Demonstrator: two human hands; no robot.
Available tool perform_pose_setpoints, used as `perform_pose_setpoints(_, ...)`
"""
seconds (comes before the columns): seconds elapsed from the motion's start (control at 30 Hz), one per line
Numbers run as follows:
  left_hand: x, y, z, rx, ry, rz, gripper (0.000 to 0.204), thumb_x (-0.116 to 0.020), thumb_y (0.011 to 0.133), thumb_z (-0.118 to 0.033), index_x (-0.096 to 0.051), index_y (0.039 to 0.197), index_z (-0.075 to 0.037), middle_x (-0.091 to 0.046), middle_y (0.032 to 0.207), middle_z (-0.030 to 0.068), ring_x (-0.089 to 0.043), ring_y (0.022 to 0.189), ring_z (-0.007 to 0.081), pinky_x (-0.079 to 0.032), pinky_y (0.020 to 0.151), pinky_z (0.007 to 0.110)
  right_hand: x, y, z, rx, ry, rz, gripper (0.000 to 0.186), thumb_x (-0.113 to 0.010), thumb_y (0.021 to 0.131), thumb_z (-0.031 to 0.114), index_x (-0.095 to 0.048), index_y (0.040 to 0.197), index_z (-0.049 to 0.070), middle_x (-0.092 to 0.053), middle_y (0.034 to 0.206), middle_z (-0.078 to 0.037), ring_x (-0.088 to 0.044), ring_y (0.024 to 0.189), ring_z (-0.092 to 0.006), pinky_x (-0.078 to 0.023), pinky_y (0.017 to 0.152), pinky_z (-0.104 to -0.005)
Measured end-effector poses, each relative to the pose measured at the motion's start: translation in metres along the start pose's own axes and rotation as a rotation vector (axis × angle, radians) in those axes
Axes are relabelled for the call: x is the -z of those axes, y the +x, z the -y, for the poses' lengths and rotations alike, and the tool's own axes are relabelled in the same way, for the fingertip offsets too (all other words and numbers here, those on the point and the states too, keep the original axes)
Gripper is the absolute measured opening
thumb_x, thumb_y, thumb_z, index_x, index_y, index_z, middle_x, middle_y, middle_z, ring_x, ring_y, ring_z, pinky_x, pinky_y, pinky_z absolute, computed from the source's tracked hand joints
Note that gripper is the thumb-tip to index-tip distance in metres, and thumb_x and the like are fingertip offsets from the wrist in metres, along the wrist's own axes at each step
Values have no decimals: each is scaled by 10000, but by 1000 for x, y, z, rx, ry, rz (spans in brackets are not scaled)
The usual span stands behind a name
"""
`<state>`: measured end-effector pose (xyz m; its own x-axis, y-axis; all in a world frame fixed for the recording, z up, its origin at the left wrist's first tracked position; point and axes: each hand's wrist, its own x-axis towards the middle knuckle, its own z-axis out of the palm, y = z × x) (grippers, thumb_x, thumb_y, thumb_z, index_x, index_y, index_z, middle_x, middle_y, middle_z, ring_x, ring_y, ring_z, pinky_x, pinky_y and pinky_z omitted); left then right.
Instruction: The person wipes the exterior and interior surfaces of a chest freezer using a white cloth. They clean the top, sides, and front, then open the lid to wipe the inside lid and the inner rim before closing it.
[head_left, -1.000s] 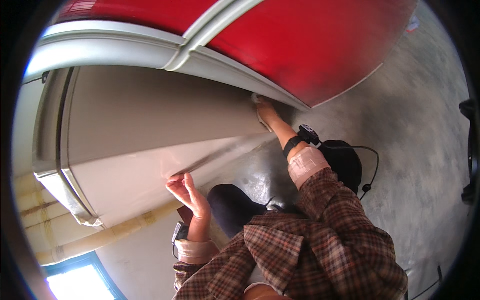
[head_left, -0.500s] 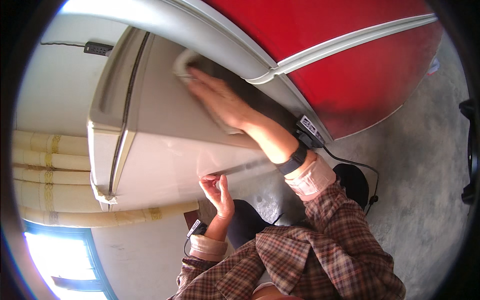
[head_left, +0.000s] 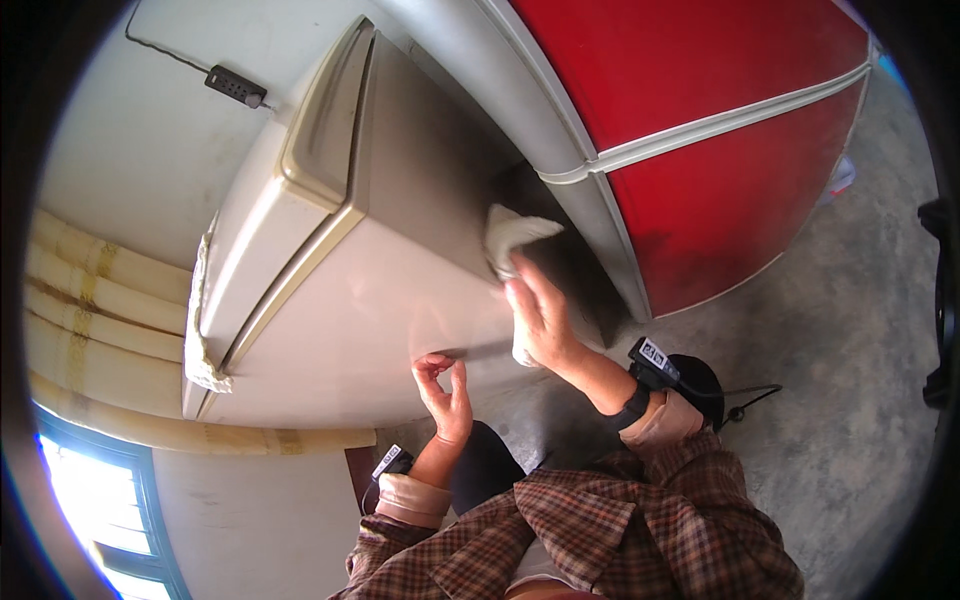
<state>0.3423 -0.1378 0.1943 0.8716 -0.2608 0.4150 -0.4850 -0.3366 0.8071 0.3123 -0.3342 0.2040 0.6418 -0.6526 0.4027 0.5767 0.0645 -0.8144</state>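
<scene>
My right hand [head_left: 545,325] is closed on a white cloth [head_left: 515,236] at the edge between the front and the right side of a pale grey-beige refrigerator [head_left: 400,290]. Part of the cloth sticks out past the fingertips, and some shows below the palm. Lower down, my left hand [head_left: 447,405] has its fingers curved and its thumb apart, with nothing seen in it. Its fingertips are at the lower part of the refrigerator's front; whether they touch it I cannot tell.
A red two-door refrigerator [head_left: 700,210] stands close on the right, with a narrow dark gap between. A black power strip [head_left: 235,86] is by the wall. Yellowish curtains [head_left: 110,340] and a blue-framed window [head_left: 150,490] are at left. Grey floor [head_left: 800,330] lies right.
My right hand has drawn the cloth off the refrigerator's side, toward me and to the right, to its front edge. My left hand has barely moved; the view has shifted a little.
</scene>
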Motion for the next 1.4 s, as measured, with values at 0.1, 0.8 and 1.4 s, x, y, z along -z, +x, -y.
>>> perform_pose_setpoints(0.1,1,1,2,-36,5,3,221,-644,856,-33,-488,1011,-47,-508,945,33,-486,873,123,-391,844,277,10,-19,-36,-54,-19,-148,343,-510,979,143,-524,1267,-43,-640,1005,-99,-573,893,-133,-465,812,-267)
perform_pose_setpoints(0.8,10,8,-2,-75,34,166,331,-665,840,-54,-471,1108,-43,-538,1092,83,-558,988,182,-434,905,344,-62,164,98,153,535,333,429,-400,982,162,-449,1342,-64,-571,1223,-124,-528,1085,-161,-402,951,-287)
perform_pose_setpoints(1.4,5,9,-2,-87,-47,154,369,-672,826,-44,-473,1136,-28,-519,1087,83,-529,990,187,-423,922,345,-58,132,122,171,377,167,334,-404,1004,204,-535,1194,-38,-480,704,-1,-424,649,-70,-384,583,-263)
